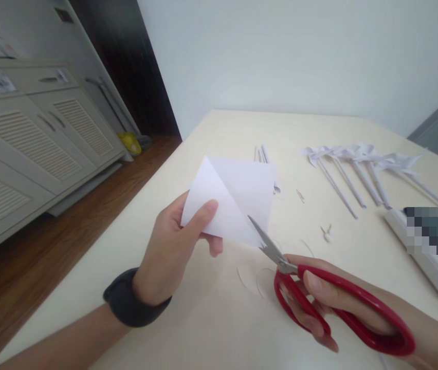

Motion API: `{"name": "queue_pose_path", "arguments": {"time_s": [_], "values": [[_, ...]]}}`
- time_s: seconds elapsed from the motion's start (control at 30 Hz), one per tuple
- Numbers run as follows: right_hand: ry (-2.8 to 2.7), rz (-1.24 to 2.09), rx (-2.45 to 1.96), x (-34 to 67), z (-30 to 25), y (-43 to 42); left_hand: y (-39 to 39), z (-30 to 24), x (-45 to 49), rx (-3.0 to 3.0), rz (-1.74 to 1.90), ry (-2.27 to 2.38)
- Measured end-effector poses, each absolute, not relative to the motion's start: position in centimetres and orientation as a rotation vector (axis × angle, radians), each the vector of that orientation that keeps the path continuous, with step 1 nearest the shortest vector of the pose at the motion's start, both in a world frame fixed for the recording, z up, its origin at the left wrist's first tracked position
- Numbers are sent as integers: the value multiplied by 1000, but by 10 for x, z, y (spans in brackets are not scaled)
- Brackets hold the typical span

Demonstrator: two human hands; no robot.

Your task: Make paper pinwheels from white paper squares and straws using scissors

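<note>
A white sheet of paper point(245, 190) with one corner folded over along a diagonal is pinched in my left hand point(176, 231), the thumb lying on the folded flap. My right hand point(330, 298) grips red-handled scissors point(311, 275). Their blades are parted and point up and left. The blades meet the paper's lower right corner, close to the end of the fold; whether they have cut into it I cannot tell. Below the paper, thin curved strands point(245, 280) lie on the table.
Several white paper pinwheels point(361, 154) on rolled sticks lie at the right. Rolled paper sticks point(264, 153) lie behind the held sheet. Small pins point(327, 235) and thin sticks point(300, 196) rest on the white table point(292, 128). A white case point(419, 252) stands at the right edge.
</note>
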State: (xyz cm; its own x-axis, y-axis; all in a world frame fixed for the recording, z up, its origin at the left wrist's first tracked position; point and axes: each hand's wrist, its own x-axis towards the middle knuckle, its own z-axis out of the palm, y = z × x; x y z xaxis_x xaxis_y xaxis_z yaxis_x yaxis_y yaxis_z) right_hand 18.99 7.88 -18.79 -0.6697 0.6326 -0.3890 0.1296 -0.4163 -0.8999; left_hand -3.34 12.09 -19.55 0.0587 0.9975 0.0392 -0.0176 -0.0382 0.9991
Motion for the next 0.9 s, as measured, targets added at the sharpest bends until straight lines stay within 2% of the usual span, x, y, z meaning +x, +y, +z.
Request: {"name": "queue_pose_path", "arguments": {"time_s": [0.23,0.9], "values": [[-1405,2158,-1063,190,-188,77,121,-194,-33,1244,1220,1137],[-1391,2080,-1054,179,-184,76,113,-197,-33,1239,984,1080]]}}
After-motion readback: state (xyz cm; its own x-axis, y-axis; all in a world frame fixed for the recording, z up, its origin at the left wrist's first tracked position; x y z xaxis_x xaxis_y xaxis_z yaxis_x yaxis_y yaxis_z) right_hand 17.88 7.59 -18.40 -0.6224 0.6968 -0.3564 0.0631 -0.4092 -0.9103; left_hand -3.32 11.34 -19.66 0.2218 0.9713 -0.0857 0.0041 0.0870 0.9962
